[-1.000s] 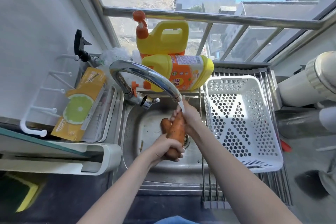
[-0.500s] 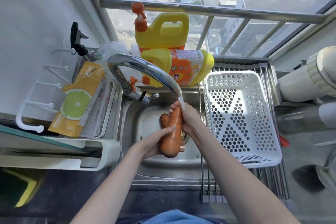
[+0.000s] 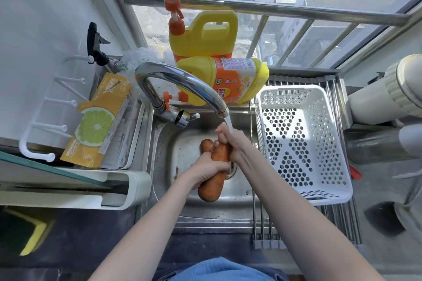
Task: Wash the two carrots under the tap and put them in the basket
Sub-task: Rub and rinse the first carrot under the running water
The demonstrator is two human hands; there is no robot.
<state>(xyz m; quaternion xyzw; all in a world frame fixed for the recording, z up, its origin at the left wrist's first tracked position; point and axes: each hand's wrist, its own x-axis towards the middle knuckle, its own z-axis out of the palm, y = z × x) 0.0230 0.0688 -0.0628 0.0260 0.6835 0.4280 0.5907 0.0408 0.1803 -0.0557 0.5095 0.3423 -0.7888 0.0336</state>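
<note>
Head view: your left hand (image 3: 206, 170) and right hand (image 3: 230, 141) both wrapped round big carrot (image 3: 213, 175) under tap (image 3: 182, 82). Second carrot (image 3: 206, 145) behind it, basket (image 3: 301, 143) right of tap. Wet carrot may slip, drop into sink (image 3: 182, 150).

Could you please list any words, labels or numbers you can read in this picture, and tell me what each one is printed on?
None can be read.
Lying detergent bottle: orange label with a printed block and logo, too blurred to read.
Lime-picture packet: dark lettering along its top strip and small print at the bottom, too small to read.
Upright yellow jug, white basket, tap: no text visible.
</note>
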